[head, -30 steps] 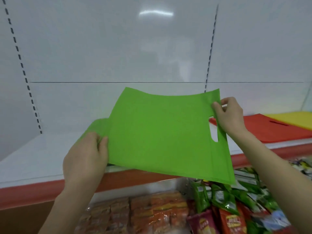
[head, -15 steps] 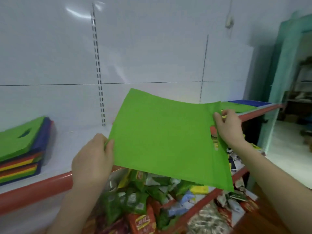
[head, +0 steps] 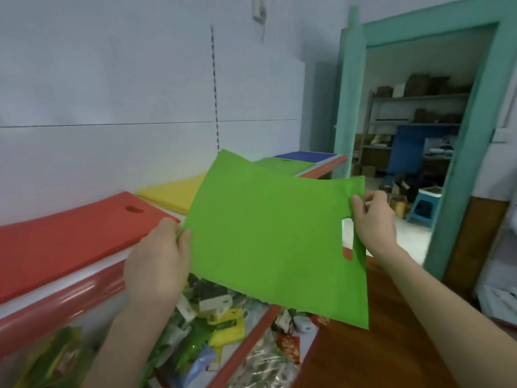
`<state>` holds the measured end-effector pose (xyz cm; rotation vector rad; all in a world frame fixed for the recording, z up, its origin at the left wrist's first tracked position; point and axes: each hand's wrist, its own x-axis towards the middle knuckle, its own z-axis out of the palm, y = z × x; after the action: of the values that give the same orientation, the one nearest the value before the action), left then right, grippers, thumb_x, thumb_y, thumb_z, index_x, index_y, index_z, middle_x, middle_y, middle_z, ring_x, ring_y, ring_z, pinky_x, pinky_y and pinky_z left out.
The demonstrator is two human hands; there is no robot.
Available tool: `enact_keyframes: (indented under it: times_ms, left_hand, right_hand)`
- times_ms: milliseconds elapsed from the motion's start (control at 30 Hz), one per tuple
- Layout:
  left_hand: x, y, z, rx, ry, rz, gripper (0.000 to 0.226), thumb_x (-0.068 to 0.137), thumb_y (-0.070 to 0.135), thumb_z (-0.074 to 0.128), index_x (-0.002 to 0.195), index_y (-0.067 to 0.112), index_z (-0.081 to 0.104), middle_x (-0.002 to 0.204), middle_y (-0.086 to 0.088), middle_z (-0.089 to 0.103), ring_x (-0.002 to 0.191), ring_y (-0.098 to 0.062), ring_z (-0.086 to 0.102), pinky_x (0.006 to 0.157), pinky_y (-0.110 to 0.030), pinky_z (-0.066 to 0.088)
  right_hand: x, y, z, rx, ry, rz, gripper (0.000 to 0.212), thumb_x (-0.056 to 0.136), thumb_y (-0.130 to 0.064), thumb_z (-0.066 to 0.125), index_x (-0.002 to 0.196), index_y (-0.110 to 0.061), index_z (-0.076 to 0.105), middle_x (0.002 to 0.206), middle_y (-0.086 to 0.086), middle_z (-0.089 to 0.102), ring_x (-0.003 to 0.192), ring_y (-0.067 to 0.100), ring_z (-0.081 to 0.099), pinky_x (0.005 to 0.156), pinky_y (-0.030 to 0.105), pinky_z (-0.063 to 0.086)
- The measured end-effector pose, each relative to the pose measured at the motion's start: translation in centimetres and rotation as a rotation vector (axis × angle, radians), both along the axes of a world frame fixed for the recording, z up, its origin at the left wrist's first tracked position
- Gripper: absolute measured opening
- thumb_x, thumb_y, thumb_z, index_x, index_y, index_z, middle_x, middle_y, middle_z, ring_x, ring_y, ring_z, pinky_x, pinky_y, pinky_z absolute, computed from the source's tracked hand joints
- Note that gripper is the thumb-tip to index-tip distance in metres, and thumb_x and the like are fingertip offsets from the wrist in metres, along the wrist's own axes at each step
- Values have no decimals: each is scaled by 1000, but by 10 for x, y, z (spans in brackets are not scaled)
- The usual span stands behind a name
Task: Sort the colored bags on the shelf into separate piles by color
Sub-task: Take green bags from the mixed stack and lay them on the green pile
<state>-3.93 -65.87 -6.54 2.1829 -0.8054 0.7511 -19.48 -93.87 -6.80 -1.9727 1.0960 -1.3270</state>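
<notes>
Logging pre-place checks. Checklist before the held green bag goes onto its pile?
1. Left grip pinches the green bag's left edge: ok.
2. Right grip pinches the top edge by the handle cutout: ok.
3. Bag held off the shelf: ok.
4. Green pile in view, between the yellow pile and the blue pile: ok.
5. Bag over the green pile: not ok, it is held short of it, nearer the person.
6. Green pile's top free: cannot tell, the bag hides part of it.
</notes>
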Motion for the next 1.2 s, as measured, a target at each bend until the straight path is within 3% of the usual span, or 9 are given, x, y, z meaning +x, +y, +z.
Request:
enact_keyframes:
  times_ms: [133,267,500,633,833,933,1067,1200]
  left_hand:
    - [22,-91,-5,-8,15,-59,22,91,20,55,86,-1,56,77,-25,61,74,-43,59,59,-40,38]
    - [40,-179,2,-16,24,-126,22,93,23,50,90,2,54,77,-21,60,75,-40,58,60,-39,38]
    - [48,-313,9,-3,17,-241,22,94,24,48,85,4,51,58,-2,41,59,-28,44,55,-33,30]
    - [54,-380,4,-13,-22,-249,22,91,18,55,82,-1,55,61,-17,53,58,-36,54,53,-34,32]
    - [61,-461,-1,-55,-22,-124,17,85,10,64,75,-2,57,57,-21,54,52,-36,53,50,-35,37]
    - [66,-486,1,-73,-16,-42,17,85,11,64,77,-2,57,56,-18,52,50,-31,49,51,-35,38]
    - [81,-498,5,-58,28,113,20,87,16,62,77,-2,57,58,-19,51,52,-28,43,54,-32,31]
    - [101,-494,15,-2,64,270,25,90,25,55,78,3,57,53,-5,41,57,-31,46,54,-31,27]
  right_hand:
    - [0,-78,-2,15,6,-68,28,98,-32,44,109,-6,44,93,11,58,82,30,56,71,43,47]
    - [-9,-151,7,8,15,-147,31,98,-30,43,113,-2,44,80,5,54,64,20,48,54,30,35]
    - [-29,-255,15,-8,-22,-265,34,99,-28,44,119,0,44,94,6,50,80,21,48,68,32,39]
    - [-27,-325,17,-36,-47,-245,33,98,-29,45,117,-2,45,92,5,52,78,21,50,69,33,41]
    - [5,-437,28,-71,-38,-123,32,97,-31,45,113,-3,45,75,-3,46,67,16,47,63,34,43]
    - [36,-476,38,-90,-39,-30,32,97,-30,45,113,-2,45,79,-2,49,79,21,50,72,40,45]
    - [88,-508,44,-102,-59,77,33,97,-29,47,116,-1,46,97,9,55,89,25,53,79,37,45]
    - [155,-528,47,-69,-86,207,31,96,-32,47,112,-5,47,89,4,57,87,26,57,80,40,48]
